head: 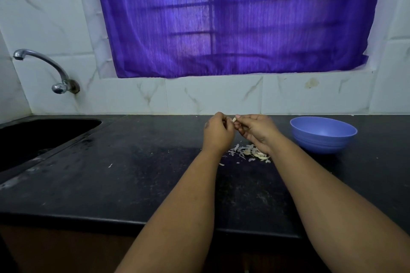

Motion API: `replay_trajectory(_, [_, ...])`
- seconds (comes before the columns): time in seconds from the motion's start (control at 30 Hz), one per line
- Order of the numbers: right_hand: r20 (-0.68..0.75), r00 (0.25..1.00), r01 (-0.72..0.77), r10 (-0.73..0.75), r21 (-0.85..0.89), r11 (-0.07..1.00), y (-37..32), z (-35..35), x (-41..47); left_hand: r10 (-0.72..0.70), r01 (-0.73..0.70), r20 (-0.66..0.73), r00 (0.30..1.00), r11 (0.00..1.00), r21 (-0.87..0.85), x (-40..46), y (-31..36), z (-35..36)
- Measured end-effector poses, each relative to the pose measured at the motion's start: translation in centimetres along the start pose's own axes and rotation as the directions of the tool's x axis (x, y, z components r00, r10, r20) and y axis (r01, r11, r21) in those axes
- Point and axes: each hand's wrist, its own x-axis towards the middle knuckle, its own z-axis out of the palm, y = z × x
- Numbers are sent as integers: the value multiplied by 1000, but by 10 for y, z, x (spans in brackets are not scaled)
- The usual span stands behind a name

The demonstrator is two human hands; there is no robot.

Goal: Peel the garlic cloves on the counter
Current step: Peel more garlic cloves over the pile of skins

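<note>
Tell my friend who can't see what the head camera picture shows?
Two hands, left hand and right hand, pinch a garlic clove above a black counter. Peels lie below them, beside a blue bowl.

A single head-worn wide-angle view looks forward and slightly down from behind the counter's [111,184] near edge; it faces the tiled back wall [210,95] and the purple curtain [233,17] at 12 o'clock; both forearms reach in from 6 o'clock, large and close to the lens; the left hand [218,133] and right hand [257,131] meet near frame centre; the sink [33,137] sits at 9 o'clock, the blue bowl [322,135] at 3 o'clock; straight lines bow toward the edges.
</note>
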Motion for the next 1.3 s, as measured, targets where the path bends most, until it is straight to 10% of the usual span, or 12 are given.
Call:
replay_trajectory(0.57, [24, 1000, 11, -11, 13, 1000, -3, -3, 3, -289, 373, 236, 928, 687, -624, 0, 11, -3])
replay_trajectory(1.3, [80, 997, -3, 0, 36, 999, -2, 1, 0, -245, 359, 292, 924, 816, -452, -1, 4, 2])
